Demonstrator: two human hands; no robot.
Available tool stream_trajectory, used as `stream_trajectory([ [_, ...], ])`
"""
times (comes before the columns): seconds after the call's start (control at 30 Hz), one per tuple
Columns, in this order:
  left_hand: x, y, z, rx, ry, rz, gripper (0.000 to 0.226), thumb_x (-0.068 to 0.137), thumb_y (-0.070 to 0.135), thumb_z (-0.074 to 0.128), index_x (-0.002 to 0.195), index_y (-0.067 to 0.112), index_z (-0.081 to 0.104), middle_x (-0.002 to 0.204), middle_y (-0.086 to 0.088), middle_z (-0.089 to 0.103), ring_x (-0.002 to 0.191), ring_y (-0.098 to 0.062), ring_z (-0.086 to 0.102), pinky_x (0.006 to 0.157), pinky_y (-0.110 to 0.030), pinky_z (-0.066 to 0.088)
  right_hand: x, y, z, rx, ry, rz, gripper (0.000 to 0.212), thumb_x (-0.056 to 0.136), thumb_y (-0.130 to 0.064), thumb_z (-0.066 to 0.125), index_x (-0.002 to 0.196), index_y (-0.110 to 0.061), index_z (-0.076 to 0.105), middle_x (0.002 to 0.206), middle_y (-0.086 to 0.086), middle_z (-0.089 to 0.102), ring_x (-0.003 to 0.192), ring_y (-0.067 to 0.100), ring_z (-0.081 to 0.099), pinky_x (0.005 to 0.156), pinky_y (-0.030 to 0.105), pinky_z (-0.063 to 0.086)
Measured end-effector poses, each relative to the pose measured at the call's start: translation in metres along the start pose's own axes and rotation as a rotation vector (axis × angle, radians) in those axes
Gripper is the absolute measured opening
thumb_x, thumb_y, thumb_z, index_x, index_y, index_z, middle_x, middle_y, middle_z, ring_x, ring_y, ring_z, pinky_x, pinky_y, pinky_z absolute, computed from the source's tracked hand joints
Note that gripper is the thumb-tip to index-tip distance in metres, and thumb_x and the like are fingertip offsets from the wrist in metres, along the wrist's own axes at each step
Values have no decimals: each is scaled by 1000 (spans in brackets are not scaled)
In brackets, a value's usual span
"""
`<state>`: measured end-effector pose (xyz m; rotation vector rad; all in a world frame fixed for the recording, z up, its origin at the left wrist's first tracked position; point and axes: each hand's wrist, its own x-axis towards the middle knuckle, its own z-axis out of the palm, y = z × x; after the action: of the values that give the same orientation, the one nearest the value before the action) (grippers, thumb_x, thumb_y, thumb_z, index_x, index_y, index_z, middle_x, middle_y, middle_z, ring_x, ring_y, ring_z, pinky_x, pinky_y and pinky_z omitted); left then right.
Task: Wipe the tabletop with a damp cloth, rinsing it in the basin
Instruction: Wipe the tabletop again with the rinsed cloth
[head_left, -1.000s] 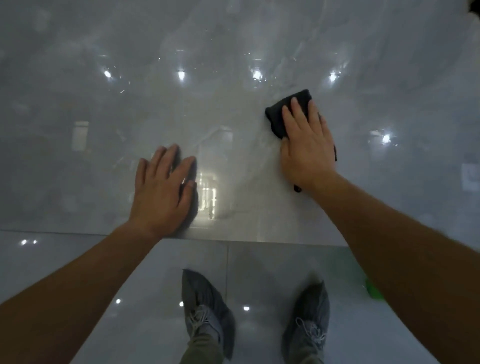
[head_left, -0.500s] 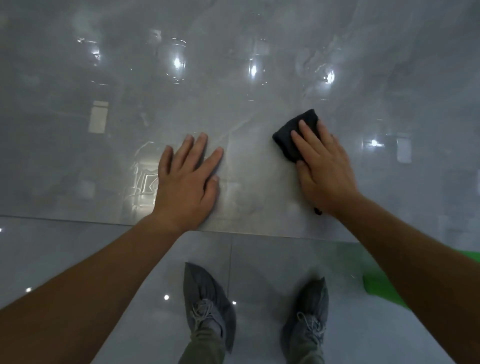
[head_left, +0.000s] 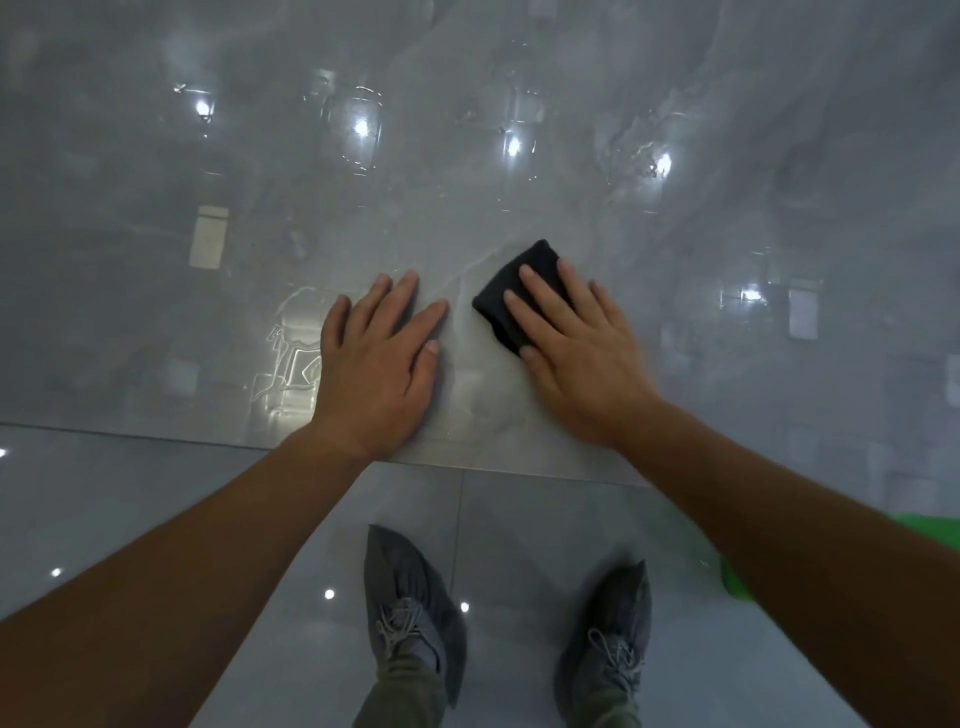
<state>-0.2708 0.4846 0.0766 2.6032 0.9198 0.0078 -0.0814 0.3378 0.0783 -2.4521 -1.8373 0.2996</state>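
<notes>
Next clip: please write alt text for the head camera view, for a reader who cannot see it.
A person's right hand presses a folded dark cloth flat on a glossy grey tabletop, while the left hand rests flat beside it near the table's front edge. Below the edge are the person's two grey shoes on a tiled floor.

Glossy grey marble-patterned stone tabletop (head_left: 519, 78): wet streaks and ceiling-light reflections across the surface. Small dark, folded cloth (head_left: 511, 299): lies flat on the tabletop near its front edge, partly covered by a palm-down hand; far corner exposed.
</notes>
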Motion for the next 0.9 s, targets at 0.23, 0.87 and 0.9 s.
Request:
stream_trajectory([
  [0.23, 3, 4, -8, -22, -9, -24, 52, 99, 38, 27, 144, 21, 49, 159, -1, 38, 149, -22, 26, 120, -47, 14, -55, -21, 10, -85, -133, -489, 57, 102, -38, 37, 157, -25, 28, 167, 3, 18, 154, 36, 5, 122, 55, 13],
  [0.87, 97, 6, -25, 11, -88, -58, 72, 85, 50, 45, 151, 23, 32, 166, -10, 12, 153, -29, 4, 123, -50, 4, 54, 76, -13, -15, -33, 266, 59, 101, -42, 27, 158, -26, 21, 167, -1, 14, 155, 28, 4, 123, 52, 11],
  [0.9, 104, 5, -28, 17, -95, -50, 75, 84, 52, 44, 152, 24, 29, 167, -10, 10, 154, -29, 2, 123, -51, 3, 72, 87, -18, 1, -12, 400, 60, 102, -41, 27, 159, -26, 18, 168, 0, 11, 155, 28, 2, 123, 51, 9],
])
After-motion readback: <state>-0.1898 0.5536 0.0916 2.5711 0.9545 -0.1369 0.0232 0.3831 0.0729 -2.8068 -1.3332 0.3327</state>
